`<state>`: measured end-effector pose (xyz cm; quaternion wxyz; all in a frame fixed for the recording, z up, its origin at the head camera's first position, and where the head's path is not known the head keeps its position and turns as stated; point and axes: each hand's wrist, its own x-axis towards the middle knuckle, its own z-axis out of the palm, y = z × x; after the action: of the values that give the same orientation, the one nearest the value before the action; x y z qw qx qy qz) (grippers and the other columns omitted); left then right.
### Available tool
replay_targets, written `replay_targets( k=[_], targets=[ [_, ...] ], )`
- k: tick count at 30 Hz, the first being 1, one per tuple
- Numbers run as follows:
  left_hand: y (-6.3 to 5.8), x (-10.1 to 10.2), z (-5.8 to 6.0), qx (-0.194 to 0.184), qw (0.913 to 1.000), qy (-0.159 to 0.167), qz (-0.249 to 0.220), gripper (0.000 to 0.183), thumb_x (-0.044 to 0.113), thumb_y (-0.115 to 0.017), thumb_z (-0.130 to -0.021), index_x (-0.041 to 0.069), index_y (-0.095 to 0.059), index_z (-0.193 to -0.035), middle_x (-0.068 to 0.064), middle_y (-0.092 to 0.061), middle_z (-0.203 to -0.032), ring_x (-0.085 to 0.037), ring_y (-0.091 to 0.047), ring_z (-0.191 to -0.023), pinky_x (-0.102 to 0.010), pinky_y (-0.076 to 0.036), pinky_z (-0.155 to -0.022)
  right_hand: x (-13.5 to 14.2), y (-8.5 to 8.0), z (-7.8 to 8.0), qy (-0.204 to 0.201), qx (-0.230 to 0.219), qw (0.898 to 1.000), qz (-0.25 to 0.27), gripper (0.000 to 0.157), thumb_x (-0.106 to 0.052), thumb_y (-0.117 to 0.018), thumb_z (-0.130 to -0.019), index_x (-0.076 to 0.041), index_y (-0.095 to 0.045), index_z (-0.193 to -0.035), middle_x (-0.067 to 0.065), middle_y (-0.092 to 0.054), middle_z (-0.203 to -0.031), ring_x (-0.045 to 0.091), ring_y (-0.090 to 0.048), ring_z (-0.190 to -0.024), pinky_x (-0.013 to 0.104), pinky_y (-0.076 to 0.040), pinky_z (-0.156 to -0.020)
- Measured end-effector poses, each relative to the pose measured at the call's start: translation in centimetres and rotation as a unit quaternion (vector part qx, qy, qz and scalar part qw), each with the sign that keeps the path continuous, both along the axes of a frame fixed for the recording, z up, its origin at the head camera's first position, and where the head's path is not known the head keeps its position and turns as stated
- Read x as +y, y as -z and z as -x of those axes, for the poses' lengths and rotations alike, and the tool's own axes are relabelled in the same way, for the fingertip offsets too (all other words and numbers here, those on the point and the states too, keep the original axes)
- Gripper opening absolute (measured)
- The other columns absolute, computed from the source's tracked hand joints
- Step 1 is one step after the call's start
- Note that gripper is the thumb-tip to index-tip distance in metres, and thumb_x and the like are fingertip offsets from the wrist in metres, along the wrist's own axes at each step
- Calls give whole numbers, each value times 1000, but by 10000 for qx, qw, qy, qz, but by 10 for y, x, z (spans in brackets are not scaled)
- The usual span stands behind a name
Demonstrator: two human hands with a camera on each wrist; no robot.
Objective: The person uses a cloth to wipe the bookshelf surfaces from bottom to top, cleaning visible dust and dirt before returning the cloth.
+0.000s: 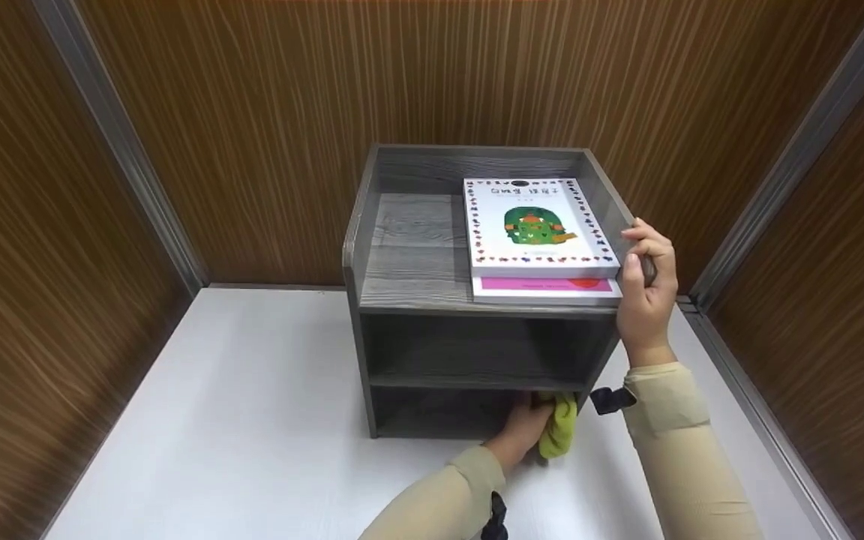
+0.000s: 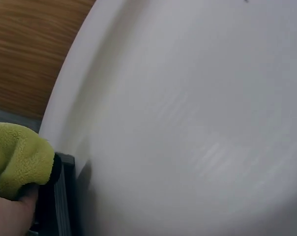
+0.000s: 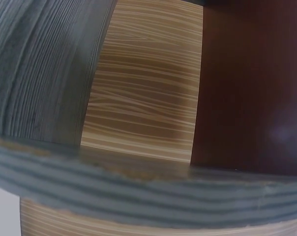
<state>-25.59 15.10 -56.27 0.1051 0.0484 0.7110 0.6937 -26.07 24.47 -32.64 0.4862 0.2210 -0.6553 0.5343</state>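
A small grey wood-grain shelf unit [image 1: 417, 247] stands on the white table in the head view. My left hand [image 1: 526, 427] reaches into its bottom compartment at the right and grips a yellow-green cloth [image 1: 559, 431], part of which hangs out in front. The left wrist view shows the bunched cloth [image 2: 20, 160] in the fingers, near the unit's edge. With thumb and fingers, my right hand [image 1: 649, 300] holds the front of the unit's right side panel [image 1: 612, 195]. That hand does not show in the right wrist view, where a grey board edge [image 3: 153, 196] crosses close up.
On the top shelf lie two stacked books: a white picture book [image 1: 529, 225] with a green drawing above a pink-covered book [image 1: 537, 285]. The white table [image 1: 252, 420] extends left of the unit. Brown wood-grain walls [image 1: 267, 112] with grey metal corner strips surround it.
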Motion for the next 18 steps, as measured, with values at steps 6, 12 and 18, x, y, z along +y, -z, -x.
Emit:
replay_targets(
  k=[6, 12, 18],
  targets=[
    [0, -2, 1, 154, 9998, -6, 119, 65, 24, -58, -83, 11, -34, -143, -5, -39, -142, -19, -36, -129, -35, -29, -105, 0, 1, 0, 0, -90, 10000, 15, 17, -1, -40, -85, 15, -41, -89, 11, -55, -108, 30, -40, -125, 38, -28, -107],
    [-2, 0, 9, 112, 9983, -186, 547, 62, 37, -57, -87, 9, -39, -139, -3, -44, -137, -18, -40, -124, -37, -30, -105, 3, 3, 2, -37, -173, 9998, 63, 16, -1, -41, -86, 14, -42, -90, 10, -55, -110, 28, -40, -125, 39, -27, -107],
    [-10, -2, 21, 39, 9956, -402, 844, 72, 70, -41, -83, 23, -38, -138, 11, -41, -127, -8, -40, -115, -33, -28, -103, 3, 3, 2, -75, -125, 9999, 76, 15, 0, -40, -85, 14, -41, -90, 10, -55, -109, 29, -40, -125, 39, -27, -107]
  ],
)
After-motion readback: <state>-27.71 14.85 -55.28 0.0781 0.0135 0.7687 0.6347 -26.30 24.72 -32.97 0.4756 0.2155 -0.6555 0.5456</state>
